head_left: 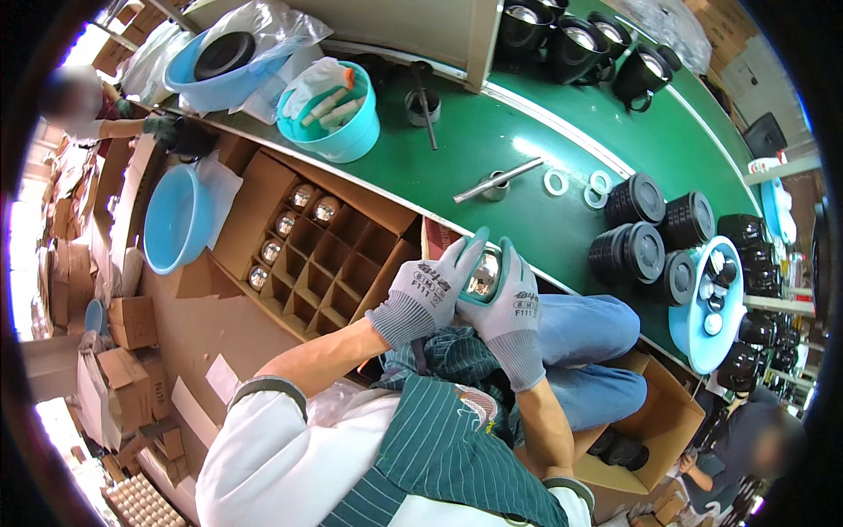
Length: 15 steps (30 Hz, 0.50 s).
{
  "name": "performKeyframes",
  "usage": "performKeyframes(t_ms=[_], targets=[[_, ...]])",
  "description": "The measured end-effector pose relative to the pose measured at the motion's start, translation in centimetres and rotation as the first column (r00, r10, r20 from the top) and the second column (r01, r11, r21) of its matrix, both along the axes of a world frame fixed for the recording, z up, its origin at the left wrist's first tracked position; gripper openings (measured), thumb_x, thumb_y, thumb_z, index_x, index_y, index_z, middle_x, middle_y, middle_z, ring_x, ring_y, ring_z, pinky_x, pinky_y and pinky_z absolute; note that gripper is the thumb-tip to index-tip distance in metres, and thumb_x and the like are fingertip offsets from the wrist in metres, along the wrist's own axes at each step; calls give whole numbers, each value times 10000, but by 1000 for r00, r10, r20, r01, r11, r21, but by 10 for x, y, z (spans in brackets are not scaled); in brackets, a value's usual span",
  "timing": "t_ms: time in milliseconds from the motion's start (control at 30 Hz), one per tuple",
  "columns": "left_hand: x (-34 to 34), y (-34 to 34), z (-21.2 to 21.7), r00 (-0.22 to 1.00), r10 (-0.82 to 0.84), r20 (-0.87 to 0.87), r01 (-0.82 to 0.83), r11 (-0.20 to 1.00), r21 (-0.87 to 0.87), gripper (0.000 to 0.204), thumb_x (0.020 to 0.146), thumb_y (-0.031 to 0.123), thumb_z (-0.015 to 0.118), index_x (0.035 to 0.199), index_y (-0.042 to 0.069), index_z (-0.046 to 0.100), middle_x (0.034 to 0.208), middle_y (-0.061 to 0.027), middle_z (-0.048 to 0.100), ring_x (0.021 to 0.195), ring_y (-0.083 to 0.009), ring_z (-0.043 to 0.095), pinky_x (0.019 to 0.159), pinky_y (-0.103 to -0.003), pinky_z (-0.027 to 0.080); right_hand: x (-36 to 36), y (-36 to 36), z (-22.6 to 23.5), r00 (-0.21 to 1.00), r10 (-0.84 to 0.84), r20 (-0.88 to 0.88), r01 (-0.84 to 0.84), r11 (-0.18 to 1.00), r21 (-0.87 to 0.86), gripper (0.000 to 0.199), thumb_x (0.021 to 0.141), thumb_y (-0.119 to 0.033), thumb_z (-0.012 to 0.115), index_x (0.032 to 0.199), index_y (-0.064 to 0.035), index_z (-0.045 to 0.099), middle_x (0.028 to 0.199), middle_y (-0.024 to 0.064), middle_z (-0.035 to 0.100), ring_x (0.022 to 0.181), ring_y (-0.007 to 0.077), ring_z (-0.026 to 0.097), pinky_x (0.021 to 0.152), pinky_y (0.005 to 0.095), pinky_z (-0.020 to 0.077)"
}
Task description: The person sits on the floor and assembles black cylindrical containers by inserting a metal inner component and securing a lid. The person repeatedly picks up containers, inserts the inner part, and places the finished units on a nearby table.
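Both my hands wear grey gloves with green palms and meet in front of my lap, by the bench's near edge. Between them is a shiny rounded steel piece (483, 276), mostly covered by the palms. My left hand (428, 294) closes on it from the left, and my right hand (509, 318) grips its right side. To the left, a divided carton (230, 198) holds several similar shiny rounded pieces (325, 209) along its far and left cells. On the green bench (518, 140) beyond my hands, a metal rod (498, 180) rests across a small round holder, beside white rings (556, 182).
Stacks of black lids (625, 251) stand right, near a blue basin (678, 325) of small parts. Black mugs (575, 48) line the back. A turquoise bucket (360, 132) holds gloves and rolls. Another blue basin (176, 220) lies left; an open carton (674, 420) sits lower right. Two people work nearby.
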<state>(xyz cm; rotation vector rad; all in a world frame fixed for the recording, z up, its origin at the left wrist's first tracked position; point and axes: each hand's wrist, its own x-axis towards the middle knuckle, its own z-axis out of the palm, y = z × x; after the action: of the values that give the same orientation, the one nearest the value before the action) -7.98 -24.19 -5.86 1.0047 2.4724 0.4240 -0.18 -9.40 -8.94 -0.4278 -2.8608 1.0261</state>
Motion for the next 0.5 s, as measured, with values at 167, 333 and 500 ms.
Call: performKeyframes(t_ms=[167, 333, 500], targets=[[14, -38, -16, 982, 153, 109, -154, 988, 3, 1102, 667, 426, 911, 1556, 93, 349, 1434, -196, 509, 1048, -362, 713, 819, -448, 592, -10, -13, -15, 957, 273, 102, -254, 952, -171, 1081, 731, -426, 886, 1526, 79, 355, 1384, 296, 535, 1269, 439, 561, 1060, 494, 476], [5, -120, -83, 906, 416, 85, -422, 863, 277, 1009, 595, 392, 944, 1434, 79, 480, 1303, -184, 617, 1095, -340, 690, 927, -406, 575, -36, -32, -38, 907, 381, 182, -175, 731, -659, 889, 943, -383, 749, 1577, 56, 308, 1521, 264, 472, 1373, 328, 527, 1099, 394, 456], [-28, -231, -181, 334, 926, 174, -918, 278, 282, 998, 604, 383, 962, 1415, 50, 486, 1269, -165, 689, 1127, -280, 691, 967, -390, 552, -39, -28, -29, 944, 232, 236, 36, 637, -770, 754, 971, -187, 717, 1604, -41, 334, 1552, 199, 470, 1409, 294, 501, 1102, 415, 460]])
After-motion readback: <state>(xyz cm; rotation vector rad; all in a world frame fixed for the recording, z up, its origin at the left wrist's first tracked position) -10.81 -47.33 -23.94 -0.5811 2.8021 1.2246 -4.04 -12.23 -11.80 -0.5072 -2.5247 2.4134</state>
